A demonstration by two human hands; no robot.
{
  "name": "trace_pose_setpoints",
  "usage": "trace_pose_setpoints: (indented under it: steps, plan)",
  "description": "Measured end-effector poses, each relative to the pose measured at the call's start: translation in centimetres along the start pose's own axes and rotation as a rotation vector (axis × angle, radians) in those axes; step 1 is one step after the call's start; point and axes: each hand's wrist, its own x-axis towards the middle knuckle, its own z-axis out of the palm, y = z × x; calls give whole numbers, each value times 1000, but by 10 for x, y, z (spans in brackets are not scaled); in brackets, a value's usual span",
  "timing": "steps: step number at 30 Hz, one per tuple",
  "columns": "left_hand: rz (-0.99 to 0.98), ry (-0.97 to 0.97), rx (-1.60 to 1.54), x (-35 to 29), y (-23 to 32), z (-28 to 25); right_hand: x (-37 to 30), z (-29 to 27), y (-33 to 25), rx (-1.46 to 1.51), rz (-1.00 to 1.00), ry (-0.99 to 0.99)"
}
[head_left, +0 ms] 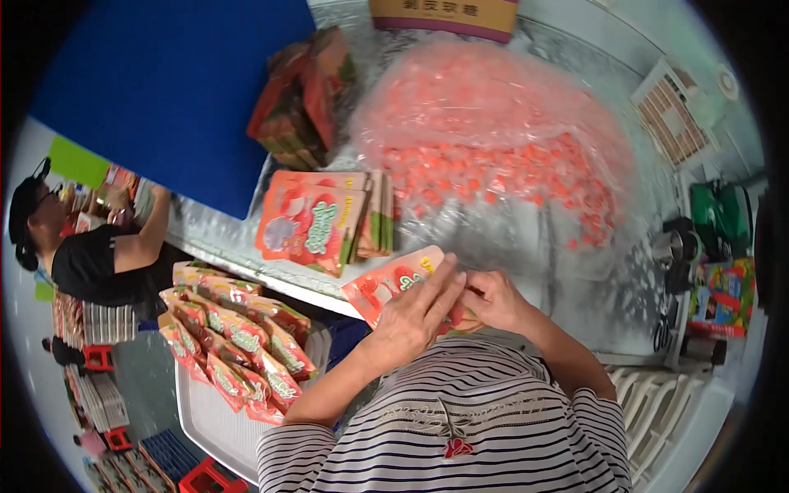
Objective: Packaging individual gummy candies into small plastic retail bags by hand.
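Observation:
A red and pink printed candy pouch (380, 286) is tilted in front of my body at the near edge of the metal table. My left hand (411, 319) lies across it with long fingers over its face, gripping it; the thumb is hidden. At the pouch's right edge my right hand (498, 302) has its fingers bent and pressed together on it. What lies under the fingertips is hidden. Just beyond, a stack of flat pouches (311, 226) rests on the table. Loose red candies (501, 177) spill inside a large clear plastic bag (468, 82).
Filled pouches (238, 333) crowd a white tray (193, 403) at my left. A blue panel (164, 90) stands far left, beside more bundled pouches (304, 99). A co-worker (107, 255) is beyond it. Scissors (662, 324) hang at right; a carton (444, 16) sits at the back.

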Motion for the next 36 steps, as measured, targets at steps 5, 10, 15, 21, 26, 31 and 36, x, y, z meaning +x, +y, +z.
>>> trace_pose_setpoints:
  steps: [5, 10, 15, 21, 26, 31, 36]
  plan:
    - [103, -160, 38, 8, 6, 6, -19, 6, 18, 306, 30, 46]
    - [104, -210, 92, 9, 19, 4, -31, 3, 34, 390, 91, -8]
    - [82, -283, 120, 5, 18, 14, -40, -5, 47, 497, 148, -20]
    - [137, -553, 132, 27, 35, 31, -49, -16, 43, 9, 79, 46]
    - [226, -613, 1, 36, 30, 41, -47, -28, 44, -299, 129, 15]
    - [48, -799, -22, 49, 50, 21, -37, -33, 61, -254, 180, 86]
    - [73, -685, -34, 59, 39, 6, -41, -43, 58, 71, 66, 193]
